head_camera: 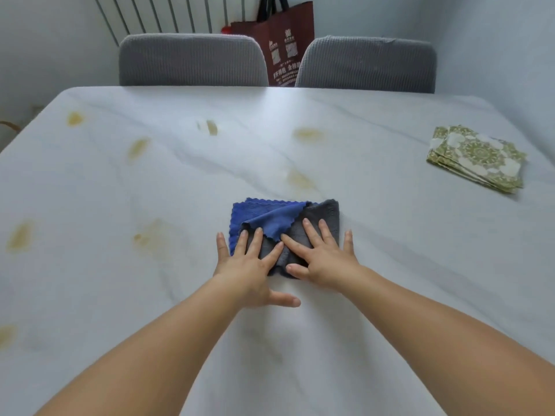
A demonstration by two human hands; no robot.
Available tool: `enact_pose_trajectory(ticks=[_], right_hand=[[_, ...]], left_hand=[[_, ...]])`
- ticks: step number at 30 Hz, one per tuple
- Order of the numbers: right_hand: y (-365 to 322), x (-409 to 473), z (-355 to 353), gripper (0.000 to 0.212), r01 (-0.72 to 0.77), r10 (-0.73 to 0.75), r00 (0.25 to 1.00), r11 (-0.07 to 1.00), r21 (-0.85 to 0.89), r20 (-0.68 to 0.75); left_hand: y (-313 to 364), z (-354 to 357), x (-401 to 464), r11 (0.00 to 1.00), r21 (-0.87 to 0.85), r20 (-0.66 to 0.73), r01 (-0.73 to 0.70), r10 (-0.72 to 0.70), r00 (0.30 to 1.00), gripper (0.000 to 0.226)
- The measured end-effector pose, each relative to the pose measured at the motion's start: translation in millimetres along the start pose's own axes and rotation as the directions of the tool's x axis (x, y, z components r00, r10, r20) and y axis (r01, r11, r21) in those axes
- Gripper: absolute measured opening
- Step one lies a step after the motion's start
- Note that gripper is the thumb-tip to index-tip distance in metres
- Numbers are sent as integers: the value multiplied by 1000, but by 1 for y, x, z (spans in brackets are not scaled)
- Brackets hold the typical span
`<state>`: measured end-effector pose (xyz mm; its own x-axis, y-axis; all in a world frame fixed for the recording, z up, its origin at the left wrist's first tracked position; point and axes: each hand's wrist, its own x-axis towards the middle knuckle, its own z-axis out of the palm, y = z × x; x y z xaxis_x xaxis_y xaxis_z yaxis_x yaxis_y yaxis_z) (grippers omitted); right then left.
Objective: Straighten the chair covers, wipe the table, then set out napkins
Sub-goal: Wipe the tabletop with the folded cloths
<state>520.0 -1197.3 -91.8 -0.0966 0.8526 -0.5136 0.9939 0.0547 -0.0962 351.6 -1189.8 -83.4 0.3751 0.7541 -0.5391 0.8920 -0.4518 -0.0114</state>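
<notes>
Blue-and-grey folded cloth, near edge hidden under two flat palms on a white marble-look table blotched with yellowish stains. Left hand and right hand side by side, fingers straight and spread, pressing down, gripping nothing; index fingertips almost meeting. Green patterned napkins stacked well apart, far right. Two grey-covered chairs beyond the far edge, seats out of sight; maroon bag between them, print illegible.
</notes>
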Motion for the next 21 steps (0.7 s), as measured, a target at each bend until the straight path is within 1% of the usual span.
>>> enact_pose_trajectory(ticks=[8, 11, 15, 19, 21], right_hand=[[46, 89, -52, 63, -63, 64, 998, 997, 46, -25], [57, 110, -64, 63, -62, 66, 997, 996, 67, -51], [63, 124, -72, 63, -61, 64, 995, 997, 42, -75], [60, 116, -64, 61, -46, 48, 994, 999, 19, -101], [60, 104, -58, 61, -32, 33, 996, 999, 5, -81]], left_hand=[[-3, -60, 100, 998, -25, -25, 50, -51, 998, 117], [-3, -73, 125, 997, 2, -40, 71, -71, 997, 116], [-2, -83, 140, 994, -29, -44, 106, -108, 993, 116], [6, -80, 128, 992, -57, -27, 115, -117, 993, 118], [12, -72, 115, 992, -54, -6, 111, -111, 994, 120]])
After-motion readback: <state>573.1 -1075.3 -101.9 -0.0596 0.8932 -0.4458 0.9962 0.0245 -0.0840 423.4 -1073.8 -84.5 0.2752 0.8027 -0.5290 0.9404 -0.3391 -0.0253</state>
